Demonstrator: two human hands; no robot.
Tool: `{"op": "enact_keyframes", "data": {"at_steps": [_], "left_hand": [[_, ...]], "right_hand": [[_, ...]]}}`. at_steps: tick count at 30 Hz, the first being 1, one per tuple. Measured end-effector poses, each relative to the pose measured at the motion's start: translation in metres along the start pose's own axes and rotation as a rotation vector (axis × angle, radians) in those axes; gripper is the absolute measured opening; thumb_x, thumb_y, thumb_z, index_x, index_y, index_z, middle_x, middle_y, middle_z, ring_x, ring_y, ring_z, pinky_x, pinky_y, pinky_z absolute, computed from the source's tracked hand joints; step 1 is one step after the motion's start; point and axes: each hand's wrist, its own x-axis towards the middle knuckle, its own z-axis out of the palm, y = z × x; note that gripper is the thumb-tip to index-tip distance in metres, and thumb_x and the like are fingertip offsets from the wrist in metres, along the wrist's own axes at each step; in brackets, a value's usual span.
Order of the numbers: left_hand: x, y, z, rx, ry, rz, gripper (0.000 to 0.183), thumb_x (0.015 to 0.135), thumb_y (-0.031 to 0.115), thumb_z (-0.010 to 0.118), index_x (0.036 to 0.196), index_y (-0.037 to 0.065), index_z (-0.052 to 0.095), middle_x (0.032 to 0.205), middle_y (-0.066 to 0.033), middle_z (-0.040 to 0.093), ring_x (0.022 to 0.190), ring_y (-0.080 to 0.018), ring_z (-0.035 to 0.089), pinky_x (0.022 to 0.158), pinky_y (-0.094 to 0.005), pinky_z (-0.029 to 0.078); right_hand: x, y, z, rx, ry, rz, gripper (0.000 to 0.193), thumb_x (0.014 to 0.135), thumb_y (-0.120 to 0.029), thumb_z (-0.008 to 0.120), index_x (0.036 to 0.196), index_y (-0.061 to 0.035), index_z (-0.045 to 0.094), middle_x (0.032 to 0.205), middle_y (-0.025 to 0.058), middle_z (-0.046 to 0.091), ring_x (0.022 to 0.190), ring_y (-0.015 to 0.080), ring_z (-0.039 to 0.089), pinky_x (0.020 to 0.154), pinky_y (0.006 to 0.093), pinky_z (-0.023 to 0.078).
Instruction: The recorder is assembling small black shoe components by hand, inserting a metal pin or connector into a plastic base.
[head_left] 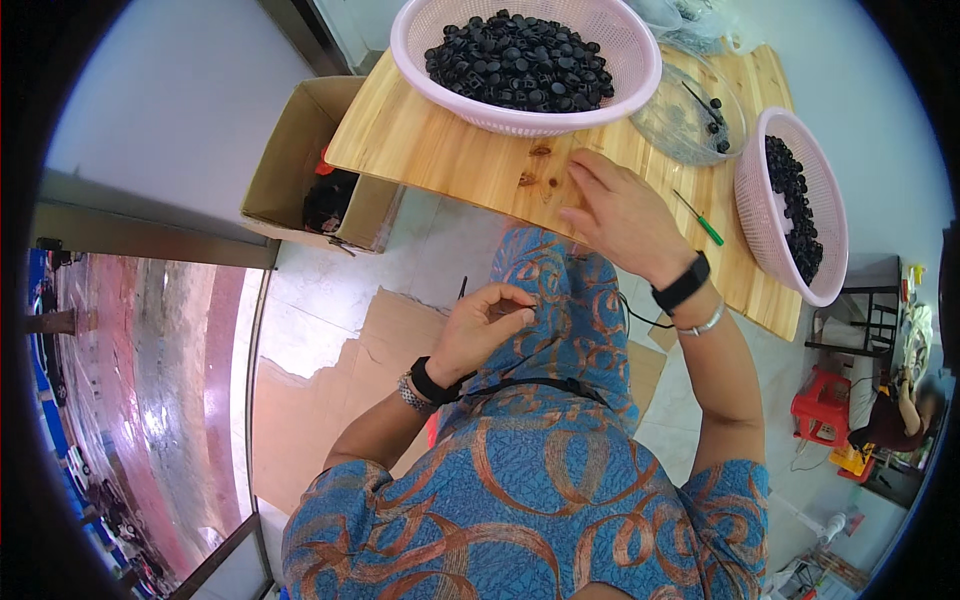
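Over my lap, my left hand [488, 322] is closed, thumb and forefinger pressed together. What lies between them is too small to make out; a thin dark tip [462, 287] sticks up beside the knuckles. My right hand [622, 215] reaches over the near edge of the wooden table [450, 155], fingers stretched out and thumb apart, with nothing seen in it. To its right lies a small screwdriver [711, 232] with a green handle. Beyond the fingers stands a large pink basket [530, 122] heaped with round black plastic caps [520, 60].
A clear round tray [665, 125] holds a few black parts. Farther right, a second pink basket [755, 190] contains more black pieces. An open cardboard box [270, 190] stands left of the table. Flattened cardboard [320, 420] covers the floor. Red stools [822, 405] and another person [900, 420] appear far right.
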Motion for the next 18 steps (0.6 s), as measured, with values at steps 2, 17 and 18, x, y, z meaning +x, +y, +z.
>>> {"op": "enact_keyframes", "data": {"at_steps": [2, 17, 18], "left_hand": [[0.004, 0.001, -0.002, 0.030, 0.001, 0.026, 0.016, 0.082, 0.003, 0.060, 0.097, 0.002, 0.056, 0.092, -0.0035, 0.059, 0.083, -0.0088, 0.056, 0.074, -0.0215, 0.046], [0.017, 0.006, 0.006, -0.069, -0.003, 0.064, 0.017, 0.081, -0.003, 0.060, 0.096, 0.001, 0.055, 0.097, -0.0063, 0.056, 0.088, -0.0138, 0.059, 0.077, -0.0245, 0.049], [0.018, 0.006, 0.004, -0.070, -0.004, 0.060, 0.017, 0.081, -0.003, 0.060, 0.096, 0.001, 0.055, 0.097, -0.0063, 0.056, 0.088, -0.0138, 0.059, 0.077, -0.0245, 0.049]], "right_hand": [[-0.013, 0.009, -0.009, -0.021, 0.000, 0.014, 0.039, 0.082, -0.025, 0.056, 0.108, 0.0038, 0.053, 0.117, 0.0153, 0.049, 0.103, 0.0325, 0.051, 0.088, 0.0373, 0.042], [-0.015, 0.036, -0.031, 0.240, 0.039, 0.334, 0.012, 0.080, -0.012, 0.057, 0.087, -0.0025, 0.061, 0.085, 0.0111, 0.058, 0.077, 0.0289, 0.058, 0.069, 0.0346, 0.047], [-0.015, 0.035, -0.028, 0.227, 0.031, 0.300, 0.011, 0.079, -0.011, 0.057, 0.085, -0.0029, 0.061, 0.084, 0.0104, 0.058, 0.076, 0.0288, 0.058, 0.068, 0.0346, 0.047]]}}
